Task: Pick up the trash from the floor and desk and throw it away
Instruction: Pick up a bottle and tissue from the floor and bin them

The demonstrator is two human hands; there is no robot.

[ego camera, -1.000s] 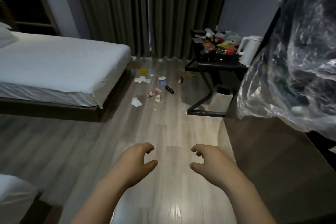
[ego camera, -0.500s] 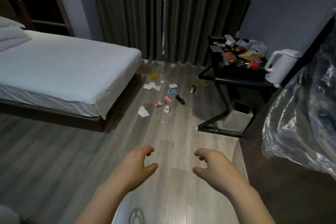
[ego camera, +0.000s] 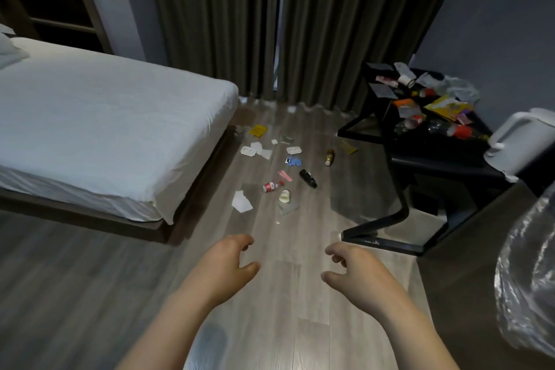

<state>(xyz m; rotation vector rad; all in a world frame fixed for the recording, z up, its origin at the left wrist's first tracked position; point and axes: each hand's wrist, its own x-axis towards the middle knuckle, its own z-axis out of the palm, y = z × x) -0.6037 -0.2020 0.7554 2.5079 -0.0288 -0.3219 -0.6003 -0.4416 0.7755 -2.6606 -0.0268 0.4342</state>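
Trash lies scattered on the wooden floor ahead: a white paper point(ego camera: 241, 201), a small red-labelled bottle point(ego camera: 271, 186), a pale cup point(ego camera: 284, 196), a black bottle point(ego camera: 308, 178), a brown bottle point(ego camera: 329, 157), a blue wrapper point(ego camera: 293, 161) and a yellow packet point(ego camera: 258, 130). More wrappers and bottles point(ego camera: 429, 108) cover the black desk point(ego camera: 435, 159) at the right. My left hand point(ego camera: 223, 267) and my right hand point(ego camera: 357, 272) hover low in front of me, fingers loosely curled, holding nothing, well short of the trash.
A bed point(ego camera: 105, 123) with a white sheet fills the left side. Dark curtains point(ego camera: 270, 24) hang at the back. A white kettle point(ego camera: 516, 144) stands on the desk's near corner. A clear plastic bag point(ego camera: 528, 279) bulges at the right edge.
The view has swung left and moved closer: the plastic bag slid toward the right edge, and the floor trash and desk appear nearer. Both hands keep the same empty pose.
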